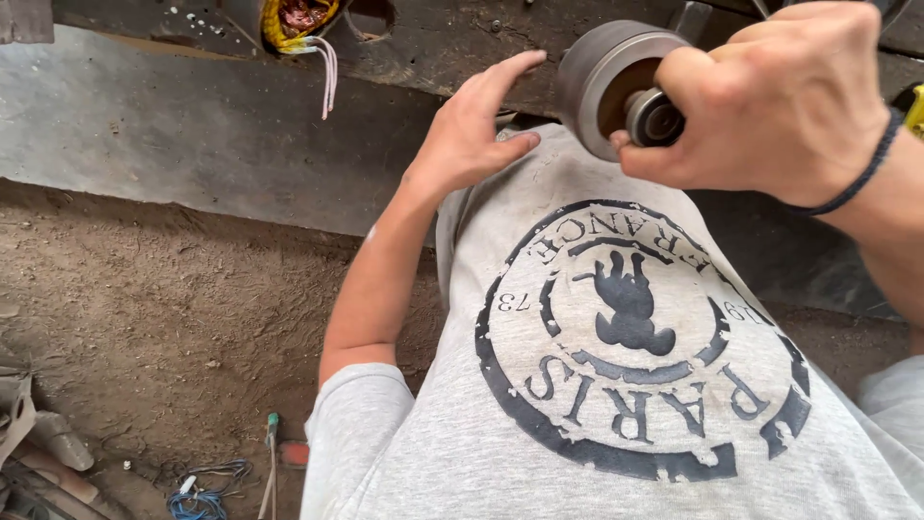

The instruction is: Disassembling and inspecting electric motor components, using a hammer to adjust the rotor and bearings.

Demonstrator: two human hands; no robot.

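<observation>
- Lying across the bottom of the view, the dirt floor (173, 318) is the largest thing, well below the metal cylinder.
- A dark wooden table (433, 48) runs along the top, just behind the metal cylinder.
- A grey shirt (616, 385) with a round dark print fills the lower right, directly under the metal cylinder.
- The right hand (780, 96) is on the right of the metal cylinder; its fingers (674, 77) are clamped on a small round part at the open face of the cylinder.
- The left hand (472, 125) is just left of the metal cylinder, fingers apart and stretched, holding nothing; I cannot tell if the fingertips touch the table.
- The metal cylinder (602, 72), grey and round, is held up in front of the table edge, its open face turned toward the camera.
- A motor winding (298, 19) with pale wires sits far left of the cylinder, on the table.
- Blue wires (197, 501) lie on the floor, far down left of the cylinder.
</observation>
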